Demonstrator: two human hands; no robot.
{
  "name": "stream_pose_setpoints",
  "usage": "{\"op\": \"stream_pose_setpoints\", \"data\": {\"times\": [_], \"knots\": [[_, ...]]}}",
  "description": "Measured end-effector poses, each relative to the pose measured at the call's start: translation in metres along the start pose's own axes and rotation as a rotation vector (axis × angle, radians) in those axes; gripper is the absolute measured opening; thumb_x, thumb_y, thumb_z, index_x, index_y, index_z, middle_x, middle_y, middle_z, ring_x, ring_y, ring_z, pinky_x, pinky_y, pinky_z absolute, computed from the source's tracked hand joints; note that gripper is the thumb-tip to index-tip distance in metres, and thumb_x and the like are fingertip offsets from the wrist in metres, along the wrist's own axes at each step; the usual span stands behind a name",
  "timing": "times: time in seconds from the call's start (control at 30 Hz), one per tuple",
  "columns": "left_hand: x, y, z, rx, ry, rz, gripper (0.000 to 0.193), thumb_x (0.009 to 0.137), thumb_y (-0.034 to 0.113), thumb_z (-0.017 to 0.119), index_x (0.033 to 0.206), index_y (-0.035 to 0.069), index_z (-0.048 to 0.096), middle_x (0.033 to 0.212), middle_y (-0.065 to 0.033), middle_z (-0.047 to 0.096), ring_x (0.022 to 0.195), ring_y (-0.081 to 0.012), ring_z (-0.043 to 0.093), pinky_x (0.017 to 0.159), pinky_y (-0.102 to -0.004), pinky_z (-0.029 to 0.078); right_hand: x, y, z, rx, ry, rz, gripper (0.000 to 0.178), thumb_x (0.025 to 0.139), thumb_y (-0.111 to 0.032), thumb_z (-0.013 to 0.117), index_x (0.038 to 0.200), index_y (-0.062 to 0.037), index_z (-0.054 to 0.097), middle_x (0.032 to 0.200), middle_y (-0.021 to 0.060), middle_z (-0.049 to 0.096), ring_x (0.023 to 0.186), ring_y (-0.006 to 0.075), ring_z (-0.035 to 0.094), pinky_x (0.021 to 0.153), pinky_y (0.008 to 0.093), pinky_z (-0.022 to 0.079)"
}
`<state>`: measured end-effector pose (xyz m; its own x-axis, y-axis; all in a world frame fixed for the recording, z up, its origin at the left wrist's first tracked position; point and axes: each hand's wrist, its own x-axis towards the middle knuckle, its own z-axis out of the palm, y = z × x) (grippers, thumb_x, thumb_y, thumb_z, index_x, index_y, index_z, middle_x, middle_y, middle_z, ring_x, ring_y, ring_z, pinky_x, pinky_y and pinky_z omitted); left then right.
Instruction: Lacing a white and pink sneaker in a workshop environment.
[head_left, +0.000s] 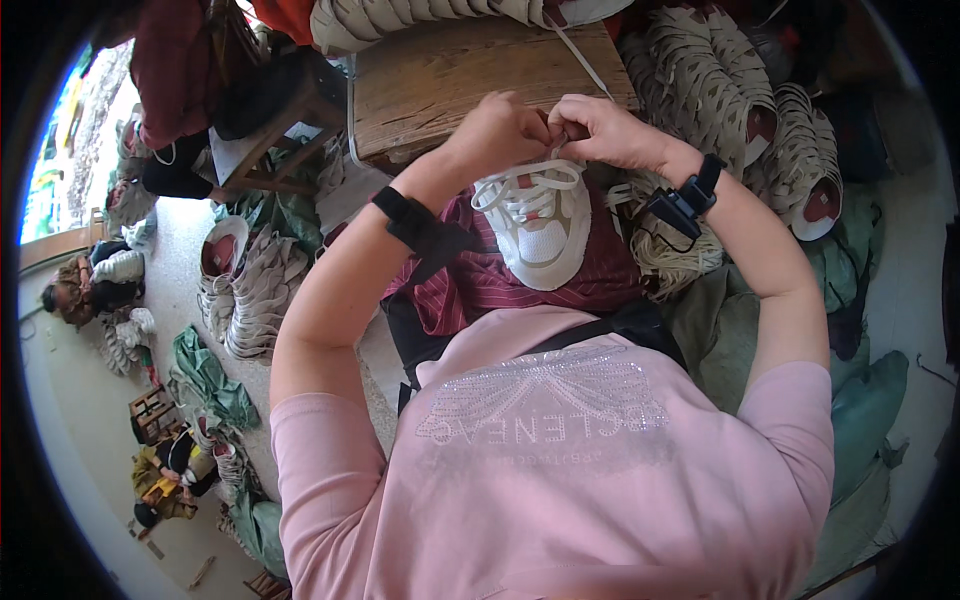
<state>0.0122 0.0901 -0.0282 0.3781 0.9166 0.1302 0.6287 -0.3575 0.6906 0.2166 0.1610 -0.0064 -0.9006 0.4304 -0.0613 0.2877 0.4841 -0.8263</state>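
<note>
A white and beige sneaker rests on the dark red striped cloth over my lap, its toe pointing toward me. White shoelace is threaded across its front. My left hand and my right hand meet just above the shoe's opening, close to the wooden bench edge. Both have their fingers pinched on the shoelace near its upper end. The fingertips almost touch, so the exact hold on the lace is partly hidden.
Ahead stands a wooden bench with a row of nested shoe uppers at its far side. More stacked uppers lie at the right, above a bundle of pale laces. Green sacks lie at right; other people sit at left.
</note>
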Motion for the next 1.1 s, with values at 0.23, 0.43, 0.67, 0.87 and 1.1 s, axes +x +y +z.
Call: {"op": "stream_pose_setpoints", "data": {"times": [0.23,0.43,0.67,0.87,1.1], "knots": [[-0.012,0.020,-0.005,0.437,0.224,0.105,0.009,0.074,0.016,0.067,0.079,0.008,0.066,0.081,-0.0072,0.059,0.087,-0.0286,0.056,0.081,-0.0404,0.044,-0.007,0.004,0.002,0.048,0.036,0.027,0.021,0.075,-0.010,0.073,0.090,-0.0052,0.059,0.087,0.0010,0.047,0.072,0.0104,0.046,0.066,0.0250,0.041],[-0.074,-0.021,-0.061,0.124,0.383,-0.189,0.009,0.081,0.012,0.068,0.088,0.007,0.068,0.083,-0.0085,0.057,0.077,-0.0254,0.058,0.068,-0.0327,0.048,-0.013,0.001,0.000,0.174,0.008,0.092,0.022,0.079,-0.012,0.072,0.096,-0.0057,0.059,0.091,-0.0003,0.052,0.077,0.0084,0.049,0.072,0.0224,0.043],[-0.218,-0.122,-0.034,-0.290,0.660,-0.785,0.014,0.090,0.013,0.064,0.094,0.000,0.067,0.082,-0.0023,0.063,0.071,-0.0105,0.058,0.063,-0.0263,0.047,-0.005,0.004,0.007,0.359,-0.046,0.181,0.013,0.093,-0.015,0.060,0.101,-0.0046,0.059,0.094,0.0000,0.057,0.092,0.0078,0.056,0.082,0.0228,0.045],[-0.303,-0.206,0.043,-0.401,0.652,-1.054,0.026,0.092,0.025,0.064,0.102,0.002,0.070,0.083,-0.0016,0.067,0.070,-0.0081,0.057,0.061,-0.0239,0.045,-0.011,-0.011,0.016,0.168,0.032,0.214,0.014,0.090,-0.012,0.062,0.101,-0.0045,0.057,0.098,0.0012,0.051,0.086,0.0097,0.052,0.079,0.0241,0.044],[-0.292,-0.270,0.106,-0.645,0.496,-1.002,0.038,0.091,0.033,0.062,0.111,0.000,0.066,0.101,-0.0144,0.071,0.094,-0.0221,0.065,0.082,-0.0342,0.049,-0.019,-0.012,0.027,0.270,0.125,0.295,0.020,0.091,-0.008,0.061,0.108,-0.0063,0.051,0.097,-0.0019,0.042,0.087,0.0059,0.049,0.081,0.0196,0.040]]}}
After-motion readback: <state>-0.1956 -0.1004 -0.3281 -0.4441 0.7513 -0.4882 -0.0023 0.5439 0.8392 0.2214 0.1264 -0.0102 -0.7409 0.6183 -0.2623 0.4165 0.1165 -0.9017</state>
